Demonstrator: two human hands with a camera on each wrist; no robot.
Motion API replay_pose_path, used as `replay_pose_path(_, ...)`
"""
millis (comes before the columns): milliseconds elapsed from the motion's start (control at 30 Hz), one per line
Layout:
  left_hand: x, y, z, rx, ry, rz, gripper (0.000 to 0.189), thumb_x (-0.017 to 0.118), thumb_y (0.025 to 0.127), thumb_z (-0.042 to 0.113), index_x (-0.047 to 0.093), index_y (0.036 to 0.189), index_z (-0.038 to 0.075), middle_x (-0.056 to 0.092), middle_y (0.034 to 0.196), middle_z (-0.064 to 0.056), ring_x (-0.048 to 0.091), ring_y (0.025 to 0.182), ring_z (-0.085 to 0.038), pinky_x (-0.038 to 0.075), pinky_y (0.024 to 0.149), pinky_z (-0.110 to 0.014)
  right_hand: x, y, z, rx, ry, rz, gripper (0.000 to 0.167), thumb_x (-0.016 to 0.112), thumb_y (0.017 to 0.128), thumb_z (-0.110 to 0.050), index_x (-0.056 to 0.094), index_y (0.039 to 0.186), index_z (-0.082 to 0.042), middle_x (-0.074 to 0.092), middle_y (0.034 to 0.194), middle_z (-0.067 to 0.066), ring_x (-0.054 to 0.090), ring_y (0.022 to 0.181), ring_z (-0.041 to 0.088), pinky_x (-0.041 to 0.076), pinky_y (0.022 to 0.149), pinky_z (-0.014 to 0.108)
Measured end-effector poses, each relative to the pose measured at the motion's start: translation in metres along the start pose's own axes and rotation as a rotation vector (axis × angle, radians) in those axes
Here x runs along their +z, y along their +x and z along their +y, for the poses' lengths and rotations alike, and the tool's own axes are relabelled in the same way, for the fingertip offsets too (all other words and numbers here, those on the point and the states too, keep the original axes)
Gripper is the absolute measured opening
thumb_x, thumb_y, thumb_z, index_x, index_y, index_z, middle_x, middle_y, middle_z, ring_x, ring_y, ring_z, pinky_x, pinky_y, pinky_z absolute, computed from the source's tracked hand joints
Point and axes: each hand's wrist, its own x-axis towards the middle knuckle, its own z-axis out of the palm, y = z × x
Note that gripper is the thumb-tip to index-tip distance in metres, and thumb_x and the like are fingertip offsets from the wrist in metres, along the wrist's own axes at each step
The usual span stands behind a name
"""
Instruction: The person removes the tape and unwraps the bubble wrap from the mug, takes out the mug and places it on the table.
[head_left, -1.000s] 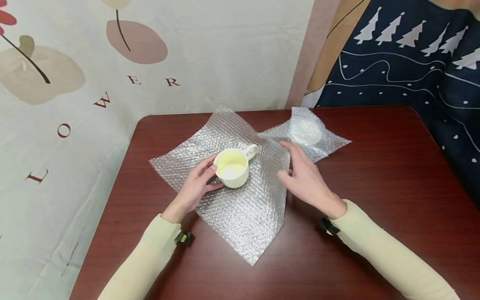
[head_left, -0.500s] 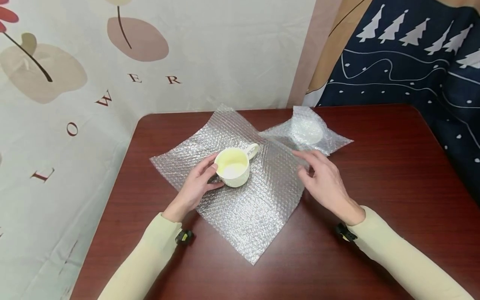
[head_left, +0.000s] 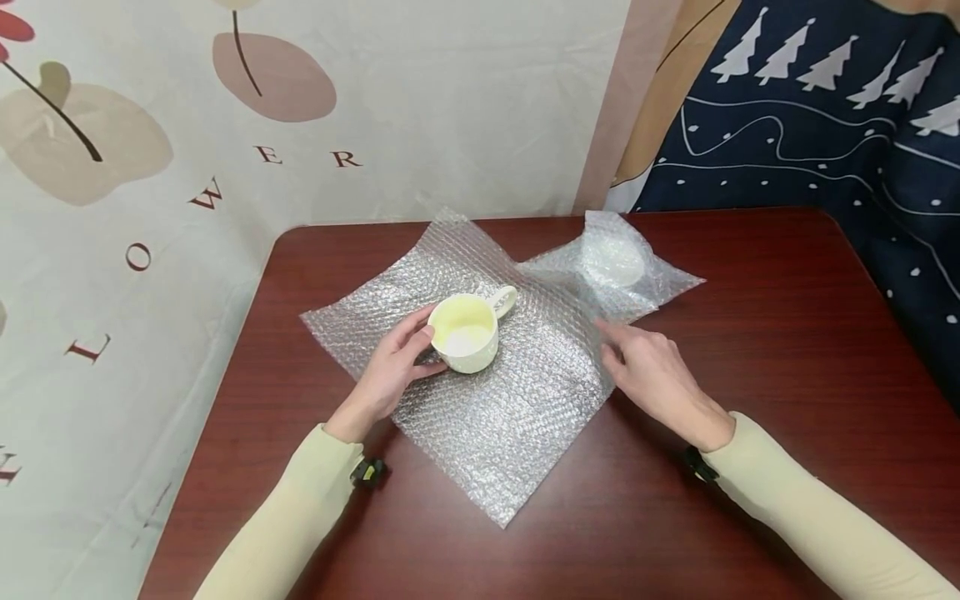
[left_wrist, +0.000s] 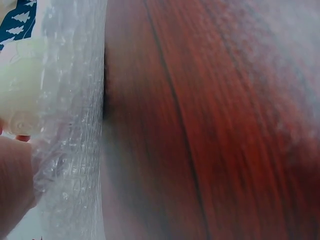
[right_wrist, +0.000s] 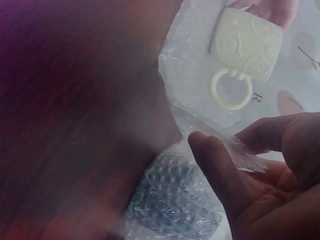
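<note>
Head view: L hand point(head_left: 392, 367) gripped cup point(head_left: 463, 335), R hand point(head_left: 651, 367) pinched edge of bubble wrap point(head_left: 510, 433); best approx. steady cup, gentle pull (film looked slippery).

The mug point(head_left: 467, 348) sits on the bubble-wrap sheet point(head_left: 510, 433), which lies on the table point(head_left: 787, 367); I see the mug's handle point(head_left: 505, 301) toward the back right. The left hand point(head_left: 393, 360) is at the mug's left side, the right hand point(head_left: 660, 371) at the sheet's right corner. Behind that hand I have a bubble-wrapped bundle point(head_left: 615, 260), and behind the table a wall hanging point(head_left: 450, 108), with a curtain point(head_left: 787, 137) to its right
</note>
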Motion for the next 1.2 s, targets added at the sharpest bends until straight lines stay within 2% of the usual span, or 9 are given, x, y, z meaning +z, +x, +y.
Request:
replay_pose_path(100,0.0,0.001,-0.002,0.015,0.007,0.001,0.051,0.044,0.111,0.014,0.034,0.161,0.005,0.036,0.16,-0.018,0.043,0.14,-0.034,0.054,0.099,-0.054,0.002,0.0,0.003,0.022,0.007,-0.031,0.041,0.059,0.096,0.002,0.065,0.136,0.003,0.071,0.121,0.024,0.03,0.049,0.007,0.034,0.041,0.026)
replay_pose_path(267,0.0,0.002,-0.005,0.034,0.018,-0.007,0.05,0.043,0.112,0.014,0.036,0.161,0.006,0.037,0.16,-0.017,0.043,0.139,-0.034,0.054,0.099,-0.054,0.005,0.001,0.009,0.021,0.013,-0.039,0.037,0.06,0.096,0.002,0.068,0.132,0.003,0.075,0.095,0.02,0.027,0.048,0.005,0.031,0.041,0.026)
replay_pose_path(400,0.0,0.002,-0.005,0.036,0.02,-0.012,0.05,0.042,0.112,0.015,0.036,0.161,0.006,0.037,0.161,-0.017,0.043,0.14,-0.034,0.054,0.099,-0.054,0.004,0.001,0.013,0.026,0.033,-0.077,0.037,0.06,0.098,0.002,0.067,0.134,0.002,0.066,0.071,0.01,0.029,0.046,0.005,0.031,0.041,0.025)
replay_pose_path(467,-0.001,0.002,-0.005,0.033,0.02,-0.011,0.05,0.042,0.112,0.015,0.036,0.161,0.006,0.037,0.161,-0.017,0.043,0.14,-0.034,0.054,0.099,-0.054,0.003,0.0,0.016,0.042,0.063,-0.108,0.037,0.059,0.099,0.002,0.066,0.136,0.001,0.068,0.074,0.009,0.035,0.047,0.006,0.032,0.041,0.024)
replay_pose_path(567,-0.001,0.003,-0.004,0.028,0.02,-0.01,0.05,0.043,0.112,0.015,0.036,0.16,0.006,0.037,0.161,-0.016,0.043,0.14,-0.033,0.055,0.099,-0.053,0.002,0.0,0.021,0.088,0.124,-0.16,0.038,0.058,0.1,0.001,0.064,0.138,0.0,0.076,0.094,0.015,0.052,0.057,0.007,0.034,0.043,0.023)
replay_pose_path(667,-0.003,0.004,-0.004,0.029,0.025,-0.01,0.049,0.042,0.112,0.015,0.038,0.16,0.006,0.037,0.162,-0.014,0.043,0.14,-0.033,0.055,0.098,-0.052,0.002,0.0,0.025,0.125,0.161,-0.201,0.038,0.056,0.1,0.001,0.064,0.138,-0.001,0.076,0.111,0.017,0.053,0.058,0.008,0.034,0.045,0.023)
replay_pose_path(833,-0.004,0.005,-0.002,0.036,0.032,-0.014,0.047,0.042,0.112,0.015,0.04,0.159,0.005,0.037,0.163,-0.012,0.042,0.141,-0.032,0.056,0.097,-0.05,0.001,-0.001,0.029,0.141,0.156,-0.243,0.037,0.055,0.097,0.001,0.067,0.132,-0.002,0.073,0.086,0.009,0.036,0.048,0.006,0.035,0.046,0.023)
replay_pose_path(1000,-0.005,0.006,-0.001,0.036,0.037,-0.013,0.047,0.042,0.112,0.014,0.042,0.158,0.005,0.038,0.163,-0.011,0.042,0.142,-0.032,0.057,0.096,-0.048,0.0,-0.001,0.03,0.109,0.16,-0.238,0.033,0.059,0.094,0.002,0.07,0.125,-0.001,0.075,0.095,0.005,0.05,0.06,0.008,0.044,0.058,0.025)
replay_pose_path(1200,-0.006,0.006,-0.002,0.034,0.062,0.001,0.047,0.042,0.112,0.016,0.041,0.159,0.006,0.037,0.164,-0.011,0.041,0.144,-0.032,0.058,0.095,-0.046,0.001,-0.003,0.028,0.101,0.152,-0.283,0.035,0.063,0.092,0.002,0.066,0.127,-0.001,0.073,0.088,-0.003,0.061,0.075,0.009,0.05,0.07,0.028)
